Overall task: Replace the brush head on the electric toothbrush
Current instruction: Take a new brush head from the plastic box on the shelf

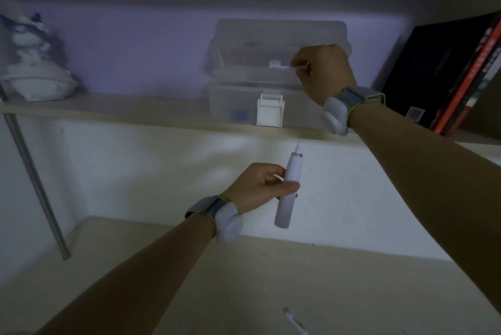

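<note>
My left hand [260, 185] grips a white electric toothbrush handle [287, 188], held upright in front of the wall, its bare thin shaft pointing up with no head on it. My right hand [322, 71] is raised to the shelf and pinches a white brush head [282, 64] lying sideways, bristles to the left, just over the open translucent plastic box [244, 101]. The box lid stands tilted back against the purple wall. Another white brush head [294, 321] lies on the desk near the bottom edge.
A white and blue ceramic figure [29, 63] stands at the shelf's left end. Dark books [447, 77] lean at the right. The wooden shelf [135, 112] edge runs across the view, a metal pole [35, 183] supports it at left. Beige desk [189, 280] below.
</note>
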Demonstrator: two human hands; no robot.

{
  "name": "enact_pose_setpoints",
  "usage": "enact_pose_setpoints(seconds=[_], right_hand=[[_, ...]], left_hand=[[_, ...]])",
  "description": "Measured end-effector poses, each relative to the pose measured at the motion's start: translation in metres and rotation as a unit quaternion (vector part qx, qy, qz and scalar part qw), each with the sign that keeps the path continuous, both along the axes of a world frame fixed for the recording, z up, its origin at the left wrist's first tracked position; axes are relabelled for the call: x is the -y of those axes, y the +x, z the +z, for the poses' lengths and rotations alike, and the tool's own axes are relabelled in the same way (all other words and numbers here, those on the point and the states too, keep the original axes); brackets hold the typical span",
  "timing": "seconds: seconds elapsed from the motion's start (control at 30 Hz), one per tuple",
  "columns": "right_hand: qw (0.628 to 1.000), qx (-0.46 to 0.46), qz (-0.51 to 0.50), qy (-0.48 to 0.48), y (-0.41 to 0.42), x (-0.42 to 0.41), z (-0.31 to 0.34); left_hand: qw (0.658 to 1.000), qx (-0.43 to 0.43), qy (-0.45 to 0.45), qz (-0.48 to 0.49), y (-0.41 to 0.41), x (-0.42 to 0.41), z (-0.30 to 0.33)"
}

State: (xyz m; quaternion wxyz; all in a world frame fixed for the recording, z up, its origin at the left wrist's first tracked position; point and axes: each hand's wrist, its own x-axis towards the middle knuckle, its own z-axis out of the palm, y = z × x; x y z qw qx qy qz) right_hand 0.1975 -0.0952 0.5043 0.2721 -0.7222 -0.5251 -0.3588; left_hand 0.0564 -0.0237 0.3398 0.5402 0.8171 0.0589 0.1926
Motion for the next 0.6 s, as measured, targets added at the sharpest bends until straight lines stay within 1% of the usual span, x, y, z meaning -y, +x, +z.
enact_pose_setpoints(seconds=[0.1,0.3,0.6], right_hand=[[1.000,-0.016,-0.007,-0.002,0.0042,-0.0041,0.0004],[0.998,-0.028,-0.033,-0.052,0.0086,-0.0096,-0.0015],[0.995,-0.060,-0.041,-0.063,0.0040,-0.0021,-0.0062]], left_hand=[[1.000,-0.007,0.007,0.005,-0.0015,-0.0036,-0.0020],[1.000,-0.017,0.013,0.009,-0.0011,-0.0077,-0.0062],[1.000,-0.020,0.009,0.006,0.0023,-0.0032,-0.0085]])
